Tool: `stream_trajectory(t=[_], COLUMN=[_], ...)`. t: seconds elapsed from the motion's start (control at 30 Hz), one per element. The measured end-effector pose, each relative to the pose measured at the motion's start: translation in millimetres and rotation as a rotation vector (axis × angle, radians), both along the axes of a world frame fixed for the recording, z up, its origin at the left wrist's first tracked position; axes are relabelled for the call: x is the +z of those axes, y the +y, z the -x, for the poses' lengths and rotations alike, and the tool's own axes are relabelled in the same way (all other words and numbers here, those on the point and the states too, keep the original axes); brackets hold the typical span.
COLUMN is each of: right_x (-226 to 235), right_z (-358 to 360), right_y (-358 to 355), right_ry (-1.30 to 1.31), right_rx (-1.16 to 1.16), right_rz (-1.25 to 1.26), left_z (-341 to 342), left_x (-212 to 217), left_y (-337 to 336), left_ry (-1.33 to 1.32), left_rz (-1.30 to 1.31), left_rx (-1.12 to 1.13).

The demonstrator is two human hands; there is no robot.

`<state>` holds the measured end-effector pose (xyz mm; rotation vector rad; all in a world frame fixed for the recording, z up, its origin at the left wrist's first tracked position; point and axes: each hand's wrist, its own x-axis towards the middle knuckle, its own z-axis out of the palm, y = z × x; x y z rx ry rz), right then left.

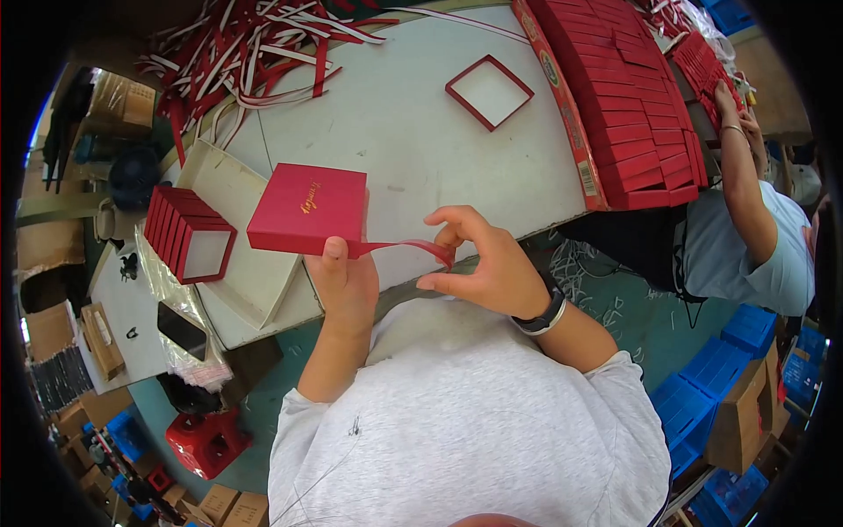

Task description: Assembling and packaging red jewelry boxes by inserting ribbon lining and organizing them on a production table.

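Note:
My left hand (345, 285) grips a flat red gift box (309, 207) with gold lettering on its lid, thumb along the near edge and the other fingers mostly hidden beneath. From the box's near right corner a red ribbon (399, 245) runs across to my right hand (492, 268). Its free end is pinched between the curled fingers there. Farther off on the white table (395, 123) lies a red square frame-like box part (450, 89), pale inside. Left of the held box, a row of red box parts (176, 230) stands on edge in a shallow white tray (255, 303).
Loose red and white ribbons (255, 53) heap up at the far left. Stacked red boxes (628, 105) fill a carton at the right. A phone (182, 331) lies on plastic wrap at the left. A co-worker's arm (746, 189) handles red pieces at the far right.

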<state>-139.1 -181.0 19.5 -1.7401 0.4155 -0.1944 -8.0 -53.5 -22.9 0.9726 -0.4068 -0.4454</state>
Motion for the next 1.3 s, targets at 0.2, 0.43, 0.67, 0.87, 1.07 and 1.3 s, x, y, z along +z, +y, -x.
stream_trajectory(t=[0.2, 0.43, 0.67, 0.87, 1.07, 1.3], right_x=[2.9, 32.7, 30.9, 17.0, 12.8, 9.0], right_z=[8.0, 26.5, 23.7, 16.8, 13.0, 7.8], right_y=[0.1, -6.5, -14.9, -28.3, -40.3, -46.8], right_ry=[-0.019, -0.104, 0.106, 0.072, 0.002, 0.006], right_rx=[-0.051, 0.138, 0.012, -0.119, -0.134, -0.179], right_rz=[0.179, 0.003, -0.115, 0.09, 0.21, 0.214], left_z=[-2.9, -0.5, 7.1, 9.0, 18.2, 22.6], left_x=[2.9, -7.2, 5.5, 26.8, 31.0, 29.1], left_y=[-5.5, -7.2, -10.7, -7.7, -5.0, -9.7], left_ry=[-0.022, -0.016, 0.008, 0.306, 0.42, 0.59], left_rz=[0.124, 0.111, 0.118, 0.232, 0.211, 0.251], left_rx=[0.038, 0.021, 0.066, -0.009, -0.143, -0.255])
